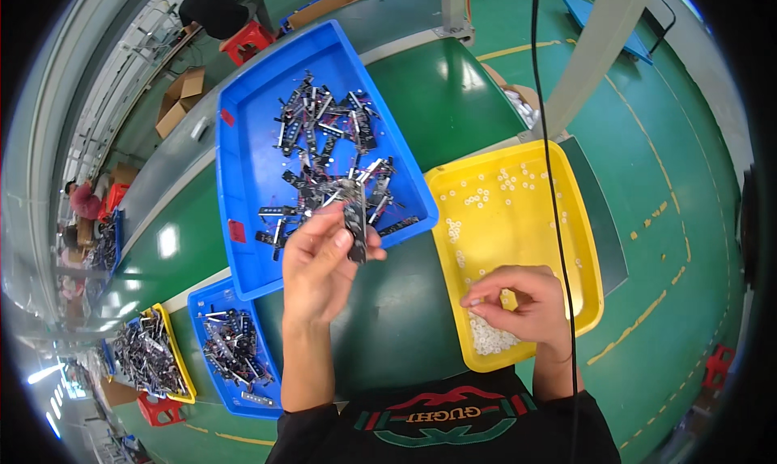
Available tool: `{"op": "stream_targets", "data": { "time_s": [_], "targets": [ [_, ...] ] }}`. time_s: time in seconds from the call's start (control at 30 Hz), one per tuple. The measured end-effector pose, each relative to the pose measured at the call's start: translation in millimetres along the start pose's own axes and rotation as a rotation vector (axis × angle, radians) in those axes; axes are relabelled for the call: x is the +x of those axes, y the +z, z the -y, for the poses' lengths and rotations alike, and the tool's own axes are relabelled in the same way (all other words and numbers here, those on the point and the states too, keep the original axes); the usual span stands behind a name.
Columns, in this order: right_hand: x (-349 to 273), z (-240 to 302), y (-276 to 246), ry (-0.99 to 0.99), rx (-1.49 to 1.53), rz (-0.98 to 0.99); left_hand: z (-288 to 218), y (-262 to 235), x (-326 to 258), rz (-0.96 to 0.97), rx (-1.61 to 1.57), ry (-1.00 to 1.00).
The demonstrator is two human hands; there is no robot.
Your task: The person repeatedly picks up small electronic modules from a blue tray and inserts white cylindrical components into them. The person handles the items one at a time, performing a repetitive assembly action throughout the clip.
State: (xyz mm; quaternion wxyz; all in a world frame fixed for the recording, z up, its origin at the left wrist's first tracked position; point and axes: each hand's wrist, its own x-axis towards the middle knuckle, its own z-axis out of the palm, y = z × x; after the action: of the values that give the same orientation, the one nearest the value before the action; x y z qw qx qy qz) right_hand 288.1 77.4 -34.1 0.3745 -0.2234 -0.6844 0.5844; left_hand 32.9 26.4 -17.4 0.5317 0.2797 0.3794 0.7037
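Over the near edge of a large blue tray [324,36], my left hand [324,257] is closed round a black strip-shaped part [354,221] held upright between thumb and fingers. Piles of similar black and silver parts with thin red wires [312,124] lie in that tray. My right hand [522,302] is above the near part of a yellow tray [579,221], thumb and forefinger pinched together. What sits at its fingertips, if anything, is too small to make out. Small white rings [490,338] are heaped below it, and more lie scattered across the yellow tray.
A smaller blue tray [271,367] and a yellow tray [186,387], both full of similar parts, stand at the left. A black cable [544,83] hangs in front of the yellow tray. A metal post [599,51] rises beyond. Another person [212,9] sits at the far left.
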Motion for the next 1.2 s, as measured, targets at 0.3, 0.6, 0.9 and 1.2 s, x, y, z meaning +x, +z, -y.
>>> {"op": "stream_targets", "data": {
  "time_s": [0.3, 0.6, 0.9, 1.2],
  "targets": [
    [24, 27, -3, -0.189, 0.167, -0.090, 33, 32, -34, 0.221, -0.195, -0.199],
    [24, 34, -3, -0.247, -0.009, -0.137, 17, 61, -42, -0.005, 0.565, 0.009],
    [24, 50, 17, -0.319, -0.333, -0.188, 16, 72, -44, 0.108, 1.146, 0.524],
    [24, 49, 17, -0.313, -0.364, -0.131, 15, 78, -50, 0.085, 1.237, 0.576]
  ]
}}
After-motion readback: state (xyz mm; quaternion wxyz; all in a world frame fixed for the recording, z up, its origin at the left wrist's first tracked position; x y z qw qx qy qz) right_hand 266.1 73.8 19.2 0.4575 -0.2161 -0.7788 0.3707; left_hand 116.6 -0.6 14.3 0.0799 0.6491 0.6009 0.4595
